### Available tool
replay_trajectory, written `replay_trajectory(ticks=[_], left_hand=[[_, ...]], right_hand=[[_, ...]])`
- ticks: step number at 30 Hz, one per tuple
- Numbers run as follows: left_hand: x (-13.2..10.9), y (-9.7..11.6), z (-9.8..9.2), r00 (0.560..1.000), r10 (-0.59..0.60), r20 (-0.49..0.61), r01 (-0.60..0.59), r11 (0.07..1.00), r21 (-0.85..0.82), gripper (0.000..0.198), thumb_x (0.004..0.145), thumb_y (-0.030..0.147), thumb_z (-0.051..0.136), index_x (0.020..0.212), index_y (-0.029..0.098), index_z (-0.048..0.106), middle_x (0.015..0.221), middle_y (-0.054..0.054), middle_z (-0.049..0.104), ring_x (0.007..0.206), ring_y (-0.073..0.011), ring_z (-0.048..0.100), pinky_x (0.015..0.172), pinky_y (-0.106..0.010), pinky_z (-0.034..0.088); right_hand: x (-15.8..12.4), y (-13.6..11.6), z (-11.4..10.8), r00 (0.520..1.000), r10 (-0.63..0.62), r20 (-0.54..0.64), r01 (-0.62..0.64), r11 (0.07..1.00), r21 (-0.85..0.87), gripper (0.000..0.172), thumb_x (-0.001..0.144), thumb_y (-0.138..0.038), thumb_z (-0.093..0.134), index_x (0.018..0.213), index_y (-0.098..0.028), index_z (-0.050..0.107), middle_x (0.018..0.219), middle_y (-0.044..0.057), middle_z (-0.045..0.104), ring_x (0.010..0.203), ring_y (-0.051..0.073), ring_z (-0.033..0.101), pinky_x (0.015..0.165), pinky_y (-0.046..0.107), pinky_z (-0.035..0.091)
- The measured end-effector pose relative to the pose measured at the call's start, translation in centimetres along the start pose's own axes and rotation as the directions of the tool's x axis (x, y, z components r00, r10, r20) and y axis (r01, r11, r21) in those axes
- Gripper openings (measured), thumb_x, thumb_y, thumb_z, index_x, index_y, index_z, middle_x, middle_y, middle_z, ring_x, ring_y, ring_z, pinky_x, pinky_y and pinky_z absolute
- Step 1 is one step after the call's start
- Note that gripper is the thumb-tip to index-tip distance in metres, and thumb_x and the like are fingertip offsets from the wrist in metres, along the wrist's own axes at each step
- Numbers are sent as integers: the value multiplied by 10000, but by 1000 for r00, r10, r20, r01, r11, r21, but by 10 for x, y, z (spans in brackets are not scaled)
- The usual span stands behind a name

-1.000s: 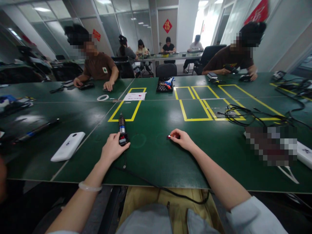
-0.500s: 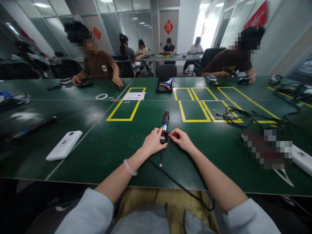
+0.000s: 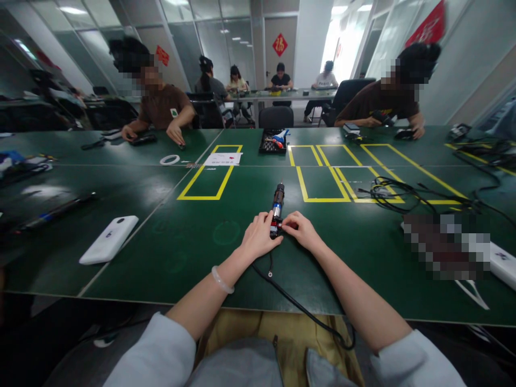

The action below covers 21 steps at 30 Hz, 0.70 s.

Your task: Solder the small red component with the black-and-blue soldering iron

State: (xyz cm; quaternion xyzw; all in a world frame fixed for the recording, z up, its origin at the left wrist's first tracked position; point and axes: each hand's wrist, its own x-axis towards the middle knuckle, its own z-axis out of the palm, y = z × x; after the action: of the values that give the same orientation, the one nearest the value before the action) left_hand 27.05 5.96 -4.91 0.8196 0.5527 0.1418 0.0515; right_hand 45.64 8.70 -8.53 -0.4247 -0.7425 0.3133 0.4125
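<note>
On the green table in front of me lies an opened corded power tool [image 3: 277, 209], slim and dark, with a silver and blue middle and a thin tip pointing away. My left hand [image 3: 258, 234] is closed around its near end, thumb on the close side. Beside the tool's right side, my right hand [image 3: 300, 228] pinches a small red part [image 3: 281, 226], which meets or nearly meets the tool; the fingertips hide most of it. A black cord [image 3: 298, 306] runs from under my left hand over the table edge. A short lead with a ring terminal [image 3: 270, 274] lies beside it.
A white power bank-like block [image 3: 108, 240] lies left. Coiled black cables [image 3: 389, 188] are at right. Further back stand a black tray [image 3: 272, 142] with tools and a white tape roll [image 3: 169, 160]. Two co-workers sit opposite, a hand [image 3: 175, 134] of one on the table.
The tool and my left hand have shifted slightly right, so the tool sits closer to my right fingers. The left co-worker's hand has moved left.
</note>
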Motion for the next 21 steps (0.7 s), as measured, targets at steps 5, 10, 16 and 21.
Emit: replay_trajectory(ticks=[5, 10, 16, 21], left_hand=[[5, 8, -5, 999, -39, 13, 38, 999, 34, 756, 773, 582, 548, 1385, 205, 314, 1222, -127, 461, 1064, -272, 498, 812, -344, 447], [14, 16, -2, 994, -105, -19, 107, 989, 100, 668, 822, 567, 482, 1352, 180, 357, 1161, -141, 477, 1055, -282, 498, 784, -347, 441], [15, 13, -4, 994, -109, -26, 112, 979, 168, 650, 841, 534, 472, 1378, 190, 345, 1117, -128, 499, 1022, -270, 511, 778, -342, 437], [0, -5, -15, 994, -107, -13, 107, 971, 215, 711, 825, 571, 490, 1416, 218, 315, 1117, -118, 503, 1003, -264, 517, 782, -341, 439]], right_hand=[[-2, -8, -1, 1000, 11, -13, -11, 1000, -7, 138, 840, -271, 604, 826, -179, 706, 804, 38, 614, 694, 146, 564, 679, 281, 447], [-2, -13, -4, 999, 37, -35, -37, 999, 17, 149, 838, -280, 599, 862, -172, 699, 832, 50, 679, 735, 169, 610, 723, 302, 478], [-3, -10, -3, 999, 40, -6, -39, 995, 96, 177, 844, -290, 582, 943, -175, 672, 895, 47, 685, 762, 162, 618, 716, 292, 492], [-3, -8, -4, 1000, 2, -3, -2, 999, 50, 174, 836, -285, 586, 956, -185, 663, 938, 51, 651, 821, 163, 602, 721, 287, 484]])
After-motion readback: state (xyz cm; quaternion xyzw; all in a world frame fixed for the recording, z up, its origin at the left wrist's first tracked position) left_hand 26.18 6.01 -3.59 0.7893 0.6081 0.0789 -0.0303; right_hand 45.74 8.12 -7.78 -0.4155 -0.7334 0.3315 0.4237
